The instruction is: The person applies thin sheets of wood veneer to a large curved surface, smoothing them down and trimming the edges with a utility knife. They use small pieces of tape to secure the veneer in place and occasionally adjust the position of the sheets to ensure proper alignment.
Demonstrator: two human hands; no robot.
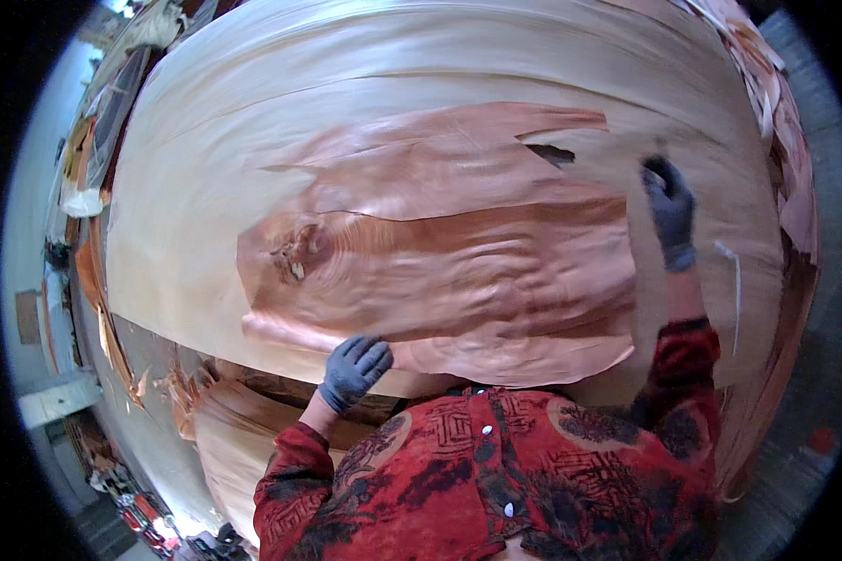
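A reddish-brown wood veneer sheet lies in front of me, wavy, with a knot and a hole near its left end. Behind it, partly overlapped, is a second pinkish veneer piece with ragged, notched ends. Both rest on a broad stack of pale veneer. My left hand, in a grey glove, has bent fingers closed at the near left edge of the reddish sheet; its thumb is hidden. My right hand, also gloved, is raised right of the sheets, fingers curled round something small and blurred.
A thin white strip lies at the stack's right side. Loose veneer strips hang along the right edge. More torn veneer lies below the stack at the near left. Scraps and bundles line the far left.
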